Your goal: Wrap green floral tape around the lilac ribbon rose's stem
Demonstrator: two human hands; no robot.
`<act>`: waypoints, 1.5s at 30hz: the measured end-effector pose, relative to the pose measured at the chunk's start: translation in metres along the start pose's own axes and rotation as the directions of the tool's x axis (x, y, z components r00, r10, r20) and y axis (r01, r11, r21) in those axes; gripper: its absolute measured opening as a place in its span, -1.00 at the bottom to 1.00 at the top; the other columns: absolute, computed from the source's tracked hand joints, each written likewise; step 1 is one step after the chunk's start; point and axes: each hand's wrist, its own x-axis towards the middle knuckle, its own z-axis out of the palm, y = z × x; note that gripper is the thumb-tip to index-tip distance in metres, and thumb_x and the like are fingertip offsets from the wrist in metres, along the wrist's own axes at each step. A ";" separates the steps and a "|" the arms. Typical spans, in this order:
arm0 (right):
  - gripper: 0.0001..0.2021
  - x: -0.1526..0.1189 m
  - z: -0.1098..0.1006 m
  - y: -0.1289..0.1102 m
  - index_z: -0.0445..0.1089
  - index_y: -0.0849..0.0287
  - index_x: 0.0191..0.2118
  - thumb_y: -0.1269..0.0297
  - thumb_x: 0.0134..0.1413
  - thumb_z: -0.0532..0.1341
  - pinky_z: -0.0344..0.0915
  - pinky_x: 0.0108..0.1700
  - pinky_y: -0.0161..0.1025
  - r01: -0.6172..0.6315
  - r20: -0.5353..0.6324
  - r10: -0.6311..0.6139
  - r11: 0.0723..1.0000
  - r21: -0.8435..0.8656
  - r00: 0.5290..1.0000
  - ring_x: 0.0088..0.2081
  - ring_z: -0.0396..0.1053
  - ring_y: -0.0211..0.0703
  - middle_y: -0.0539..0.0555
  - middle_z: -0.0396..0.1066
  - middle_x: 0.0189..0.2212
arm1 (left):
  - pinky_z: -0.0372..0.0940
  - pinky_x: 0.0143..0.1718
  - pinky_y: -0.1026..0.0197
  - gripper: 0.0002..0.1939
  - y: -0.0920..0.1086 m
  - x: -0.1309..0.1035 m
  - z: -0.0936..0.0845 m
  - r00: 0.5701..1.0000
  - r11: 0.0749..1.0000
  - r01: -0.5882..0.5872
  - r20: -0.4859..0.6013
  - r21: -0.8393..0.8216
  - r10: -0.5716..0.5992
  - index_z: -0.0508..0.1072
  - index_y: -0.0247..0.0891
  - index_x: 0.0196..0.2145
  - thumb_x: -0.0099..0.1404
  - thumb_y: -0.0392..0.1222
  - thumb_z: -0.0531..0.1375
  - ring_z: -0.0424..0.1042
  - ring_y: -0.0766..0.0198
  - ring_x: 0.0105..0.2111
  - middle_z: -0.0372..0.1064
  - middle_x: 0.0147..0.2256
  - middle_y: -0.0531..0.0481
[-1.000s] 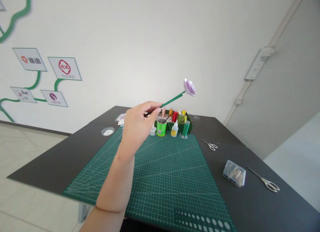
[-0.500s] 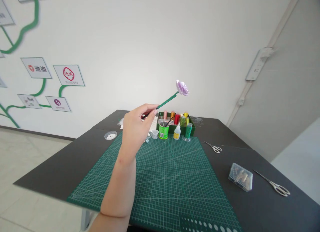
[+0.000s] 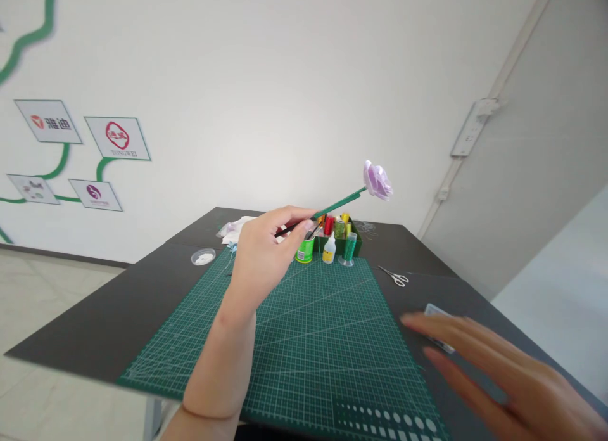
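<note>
My left hand (image 3: 268, 254) is raised over the cutting mat, thumb and fingers pinched round the stem of an artificial flower (image 3: 379, 180). The bloom is pale lilac and rose-shaped; its green-wrapped stem (image 3: 339, 204) slants up to the right, and a dark lower end shows behind the fingers. At the lower right my right hand (image 3: 513, 371) is in view, blurred by motion, with thumb and fingers apart and nothing between them. It passes in front of a clear plastic box (image 3: 439, 311), covering most of it.
The green cutting mat (image 3: 327, 339) lies on a black table (image 3: 95, 314). At its back stand a green tin (image 3: 305, 251), a glue bottle (image 3: 329, 249), a green thread spool (image 3: 350, 248) and a box of several spools (image 3: 357, 244). Scissors (image 3: 394, 276) lie right, a small dish (image 3: 203, 257) left.
My right hand has come into view from the lower right. The flower in my left hand has shifted right and slightly down, and the whole view has turned a little to the right.
</note>
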 end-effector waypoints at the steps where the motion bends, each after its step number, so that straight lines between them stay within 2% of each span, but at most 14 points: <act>1: -0.69 0.021 0.009 -0.008 0.48 -0.37 0.14 -0.02 0.32 0.23 0.53 0.07 0.14 -0.003 0.068 -0.001 0.998 0.061 0.998 0.03 0.54 0.15 0.06 0.56 0.05 | 0.47 -0.22 0.20 -0.81 0.002 -0.001 0.000 1.000 1.000 -0.001 0.000 -0.013 0.001 0.68 -0.06 -0.16 0.39 -0.22 0.25 0.59 0.24 -0.23 0.66 -0.18 0.05; 3: -0.53 0.065 0.030 -0.029 0.30 -0.29 0.33 0.03 0.35 0.22 0.46 0.17 0.14 -0.056 0.152 0.013 0.959 0.279 0.988 0.19 0.43 0.11 0.07 0.39 0.26 | 0.48 -0.17 0.20 -0.81 0.005 -0.003 0.001 1.000 0.999 0.007 0.002 -0.040 -0.007 0.68 -0.05 -0.15 0.39 -0.23 0.26 0.59 0.24 -0.20 0.66 -0.16 0.06; 5: -0.46 0.101 0.052 -0.051 0.25 -0.14 0.37 0.01 0.33 0.23 0.52 0.08 -0.01 -0.085 0.186 -0.026 0.820 0.567 0.982 0.13 0.47 0.02 0.14 0.33 0.29 | 0.49 -0.14 0.18 -0.81 0.009 -0.004 0.002 1.000 0.998 0.012 0.012 -0.061 -0.011 0.68 -0.04 -0.13 0.39 -0.23 0.27 0.60 0.23 -0.18 0.66 -0.14 0.06; 7: -0.45 0.122 0.070 -0.068 0.24 -0.04 0.36 0.01 0.33 0.23 0.54 -0.24 -0.20 -0.123 0.171 -0.004 0.678 0.725 0.985 -0.21 0.53 -0.16 0.17 0.44 0.10 | 0.50 -0.19 0.17 -0.82 0.013 -0.006 0.003 1.000 0.997 0.006 0.010 -0.072 -0.006 0.68 -0.03 -0.13 0.39 -0.22 0.27 0.60 0.21 -0.21 0.66 -0.15 0.06; 8: -0.45 0.127 0.077 -0.074 0.24 -0.01 0.35 0.03 0.32 0.24 0.46 -0.39 -0.27 -0.130 0.146 0.026 0.630 0.766 0.989 -0.38 0.46 -0.25 0.12 0.47 -0.04 | 0.49 -0.23 0.17 -0.82 0.015 -0.008 0.003 1.000 0.997 -0.004 0.003 -0.073 0.004 0.68 -0.03 -0.13 0.39 -0.21 0.27 0.60 0.20 -0.23 0.66 -0.17 0.06; 10: -0.50 0.129 0.085 -0.079 0.29 0.03 0.30 0.07 0.31 0.25 0.26 -0.54 -0.34 -0.114 0.078 0.087 0.590 0.799 0.993 -0.53 0.27 -0.32 0.00 0.42 -0.31 | 0.48 -0.28 0.18 -0.82 0.019 -0.010 0.003 1.000 0.998 -0.019 -0.021 -0.061 0.018 0.68 -0.03 -0.14 0.40 -0.22 0.27 0.60 0.21 -0.26 0.66 -0.20 0.06; 13: -0.67 0.121 0.090 -0.078 0.43 0.09 0.12 0.12 0.32 0.24 0.10 -0.56 -0.33 -0.076 -0.007 0.128 0.631 0.772 0.992 -0.58 0.13 -0.30 -0.10 0.24 -0.55 | 0.47 -0.32 0.21 -0.81 0.021 -0.011 0.004 0.998 0.999 -0.025 -0.052 -0.026 0.024 0.68 -0.03 -0.11 0.40 -0.23 0.27 0.60 0.22 -0.24 0.66 -0.17 0.08; 17: -0.82 0.113 0.092 -0.069 0.52 0.13 -0.11 0.18 0.35 0.21 -0.08 -0.60 -0.33 -0.019 -0.169 0.168 0.763 0.646 0.971 -0.65 -0.07 -0.34 -0.16 0.05 -0.67 | 0.47 -0.36 0.23 -0.81 0.018 -0.011 0.008 0.998 1.000 -0.009 -0.067 -0.008 0.008 0.68 -0.06 -0.12 0.39 -0.23 0.28 0.61 0.19 -0.20 0.66 -0.14 0.06; 21: -0.83 0.114 0.091 -0.061 0.58 0.13 -0.19 0.26 0.33 0.23 0.04 -0.55 -0.32 0.087 -0.331 0.070 0.895 0.437 0.941 -0.63 0.06 -0.33 -0.11 0.19 -0.67 | 0.45 -0.38 0.25 -0.81 0.016 -0.008 0.012 0.998 1.000 0.017 -0.054 -0.010 -0.018 0.68 -0.07 -0.12 0.39 -0.22 0.27 0.61 0.20 -0.23 0.66 -0.16 0.05; 24: -0.82 0.115 0.087 -0.057 0.63 0.10 -0.15 0.30 0.33 0.24 0.18 -0.49 -0.29 0.150 -0.379 -0.046 0.957 0.249 0.924 -0.62 0.16 -0.30 -0.08 0.29 -0.64 | 0.42 -0.45 0.28 -0.83 0.017 -0.006 0.014 0.996 0.999 0.053 -0.065 -0.012 -0.054 0.67 -0.08 -0.12 0.38 -0.20 0.28 0.60 0.25 -0.32 0.67 -0.21 0.07; 29: -0.78 0.112 0.075 -0.056 0.66 0.05 -0.14 0.35 0.34 0.23 0.34 -0.40 -0.27 0.204 -0.342 -0.146 0.969 0.141 0.928 -0.55 0.38 -0.23 -0.04 0.44 -0.58 | 0.49 -0.32 0.26 -0.88 0.018 -0.006 0.014 0.995 0.997 0.075 -0.065 0.014 -0.074 0.66 -0.10 -0.22 0.35 -0.24 0.30 0.61 0.24 -0.29 0.66 -0.23 0.07; 33: -0.78 0.110 0.066 -0.056 0.68 0.04 -0.16 0.37 0.32 0.24 0.29 -0.48 -0.30 0.213 -0.268 -0.169 0.966 0.146 0.948 -0.60 0.35 -0.27 -0.06 0.47 -0.60 | 0.48 -0.27 0.25 -0.88 0.017 -0.006 0.014 0.998 0.997 0.052 -0.044 0.059 -0.049 0.67 -0.10 -0.22 0.35 -0.25 0.30 0.60 0.26 -0.32 0.66 -0.25 0.08; 38: -0.78 0.107 0.057 -0.052 0.67 0.09 -0.20 0.42 0.30 0.24 0.27 -0.48 -0.35 0.236 -0.208 -0.209 0.965 0.115 0.956 -0.55 0.42 -0.28 -0.02 0.62 -0.42 | 0.40 -0.37 0.31 -0.86 0.016 -0.005 0.015 0.997 0.995 0.073 -0.012 0.061 -0.072 0.68 -0.13 -0.23 0.34 -0.27 0.29 0.58 0.30 -0.34 0.66 -0.26 0.08; 45: -0.80 0.102 0.048 -0.046 0.65 0.12 -0.26 0.45 0.29 0.26 0.27 -0.45 -0.36 0.282 -0.166 -0.270 0.958 0.052 0.949 -0.49 0.49 -0.27 0.00 0.66 -0.34 | 0.33 -0.42 0.39 -0.88 0.018 -0.006 0.014 0.995 0.995 0.094 0.018 -0.024 -0.093 0.67 -0.15 -0.24 0.34 -0.25 0.30 0.57 0.36 -0.35 0.65 -0.29 0.10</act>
